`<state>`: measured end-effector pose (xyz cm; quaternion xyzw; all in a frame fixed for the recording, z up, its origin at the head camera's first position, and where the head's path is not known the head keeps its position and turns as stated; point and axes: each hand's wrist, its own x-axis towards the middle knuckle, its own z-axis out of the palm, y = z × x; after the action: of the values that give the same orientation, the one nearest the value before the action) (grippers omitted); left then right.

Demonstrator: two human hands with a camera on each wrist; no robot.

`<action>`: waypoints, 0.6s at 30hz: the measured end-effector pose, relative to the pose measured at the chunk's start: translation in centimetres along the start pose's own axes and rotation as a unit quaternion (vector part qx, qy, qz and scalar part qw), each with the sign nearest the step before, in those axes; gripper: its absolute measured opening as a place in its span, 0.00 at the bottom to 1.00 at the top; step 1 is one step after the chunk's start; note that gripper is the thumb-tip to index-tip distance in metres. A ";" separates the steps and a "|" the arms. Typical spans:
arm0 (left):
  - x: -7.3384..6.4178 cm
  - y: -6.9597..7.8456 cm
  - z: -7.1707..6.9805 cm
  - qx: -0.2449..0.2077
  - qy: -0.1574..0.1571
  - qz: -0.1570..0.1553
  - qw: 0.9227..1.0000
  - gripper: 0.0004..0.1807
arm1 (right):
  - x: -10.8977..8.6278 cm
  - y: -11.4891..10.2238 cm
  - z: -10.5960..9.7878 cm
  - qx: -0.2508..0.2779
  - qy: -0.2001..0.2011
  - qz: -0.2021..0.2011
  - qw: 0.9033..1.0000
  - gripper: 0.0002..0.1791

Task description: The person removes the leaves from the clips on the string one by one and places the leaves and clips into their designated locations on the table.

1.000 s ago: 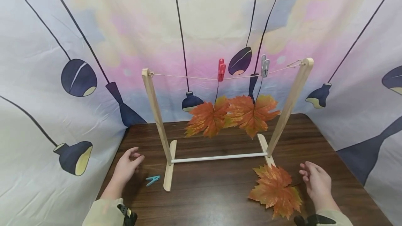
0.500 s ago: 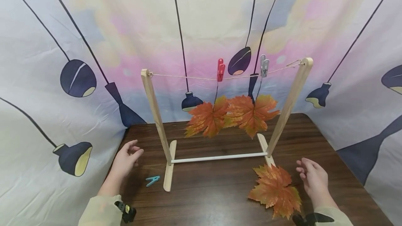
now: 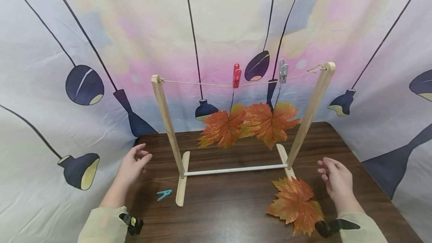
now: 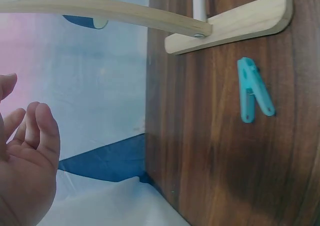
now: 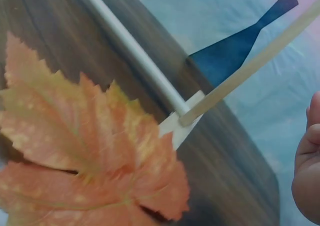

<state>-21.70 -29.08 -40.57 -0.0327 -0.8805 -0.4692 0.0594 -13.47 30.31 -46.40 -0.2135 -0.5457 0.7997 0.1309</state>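
My left hand (image 3: pixel 132 164) hovers at the left with loosely bent fingers, holding nothing. A blue clothespin (image 3: pixel 164 194) lies on the table in front of it, beside the rack's left foot. Over on the right, my right hand (image 3: pixel 338 178) is also bare, fingers relaxed. Near it an orange maple leaf (image 3: pixel 296 206) lies at the right foot of the wooden rack (image 3: pixel 170 130). Two more leaves hang from the rack's string (image 3: pixel 199 83): one leaf (image 3: pixel 224 127) under a red clothespin (image 3: pixel 236 76), the other (image 3: pixel 271 123) under a grey clothespin (image 3: pixel 283 72).
The dark wooden table (image 3: pixel 222 213) carries the rack, whose white crossbar (image 3: pixel 236 170) joins its two feet. Behind and at both sides hangs a cloth backdrop (image 3: pixel 233 18) printed with lamps.
Both hands have moved slightly up and away over the table, the left also a little leftward. The leaves, clothespins and rack stay where they were.
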 end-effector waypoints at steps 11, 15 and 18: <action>1.2 2.0 -1.4 -0.009 0.007 0.030 0.999 0.31 | 0.1 -2.3 1.8 0.031 -0.061 -0.038 0.997 0.03; 1.5 2.7 -1.5 0.008 0.003 0.041 0.999 0.31 | 0.1 -3.0 2.3 0.034 -0.071 -0.054 0.995 0.02; 1.7 3.3 -1.3 0.015 0.001 0.048 0.999 0.31 | 0.2 -3.2 2.6 0.029 -0.077 -0.065 0.994 0.02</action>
<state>-22.91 -28.33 -36.89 -0.0736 -0.8847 -0.4527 0.0829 -14.94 29.42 -42.68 -0.1110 -0.5436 0.8190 0.1464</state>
